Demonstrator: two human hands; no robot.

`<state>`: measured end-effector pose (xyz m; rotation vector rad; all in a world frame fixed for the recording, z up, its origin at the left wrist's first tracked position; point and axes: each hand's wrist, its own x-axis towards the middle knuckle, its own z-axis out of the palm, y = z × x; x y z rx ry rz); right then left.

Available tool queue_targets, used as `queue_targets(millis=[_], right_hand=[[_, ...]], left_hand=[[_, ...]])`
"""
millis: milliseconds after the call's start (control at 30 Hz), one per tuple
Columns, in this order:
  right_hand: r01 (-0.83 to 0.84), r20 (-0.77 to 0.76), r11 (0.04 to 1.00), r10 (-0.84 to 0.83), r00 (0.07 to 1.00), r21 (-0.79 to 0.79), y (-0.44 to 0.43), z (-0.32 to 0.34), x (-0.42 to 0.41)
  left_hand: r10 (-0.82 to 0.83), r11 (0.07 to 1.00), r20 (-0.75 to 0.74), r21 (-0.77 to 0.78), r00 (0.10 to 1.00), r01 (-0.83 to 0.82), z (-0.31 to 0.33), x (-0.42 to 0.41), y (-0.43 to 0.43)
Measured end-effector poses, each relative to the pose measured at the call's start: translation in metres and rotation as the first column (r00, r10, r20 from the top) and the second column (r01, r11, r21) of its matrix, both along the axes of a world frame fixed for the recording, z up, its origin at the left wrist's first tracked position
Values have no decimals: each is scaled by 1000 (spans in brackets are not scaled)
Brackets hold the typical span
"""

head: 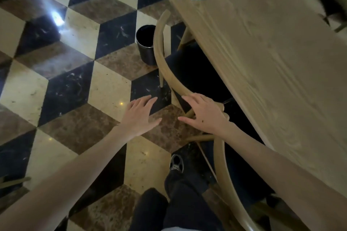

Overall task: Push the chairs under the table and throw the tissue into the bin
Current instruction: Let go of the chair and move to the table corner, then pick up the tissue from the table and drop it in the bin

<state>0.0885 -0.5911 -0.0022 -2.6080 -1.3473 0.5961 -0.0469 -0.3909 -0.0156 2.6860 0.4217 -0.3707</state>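
A table (272,62) runs off the right edge, hiding most of two chairs' seats. A chair (163,58) rail covers the bin's (145,43) right side; a blurred shape fills the top right corner

Both arms are bare all the way up, no sleeves, watch or rings that I can see. The left hand (139,113) and right hand (203,113) are uncovered too. Down below: dark, loose trousers (180,204), plus one black sneaker (176,163) with pale laces and a light sole edge.
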Motion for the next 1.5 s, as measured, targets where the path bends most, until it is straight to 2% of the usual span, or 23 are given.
queue_targets(millis=[200, 367, 600, 800, 1000, 1233, 1367, 1500], right_hand=[[-3, 3, 1000, 3, 1000, 6, 61, 0, 64], [56, -49, 998, -57, 997, -12, 118, -8, 103], [229, -17, 971, -231, 973, -75, 199, -19, 160], [378, -11, 925, -379, 925, -49, 248, -13, 213], [522, -47, 853, -521, 852, 3, 264, -6, 269], [624, 101, 782, -621, 778, -1, 255, -26, 323], [640, 160, 768, -628, 762, -34, 253, -41, 340], [672, 110, 738, -664, 740, -64, 257, -52, 346]], left_hand=[[0, 1000, 16, 18, 1000, 0, 1, 70, 60], [-29, 999, 25, 19, 999, 28, -7, 125, 118], [-171, 985, -52, -7, 984, 170, -21, 209, 221], [-225, 974, -80, -12, 971, 225, -10, 279, 287], [-293, 956, -45, -33, 955, 291, -5, 354, 305], [-338, 940, 18, -34, 941, 338, -7, 432, 283], [-281, 957, 87, -45, 956, 285, -11, 472, 267], [-234, 966, 100, -89, 967, 243, -17, 501, 258]])
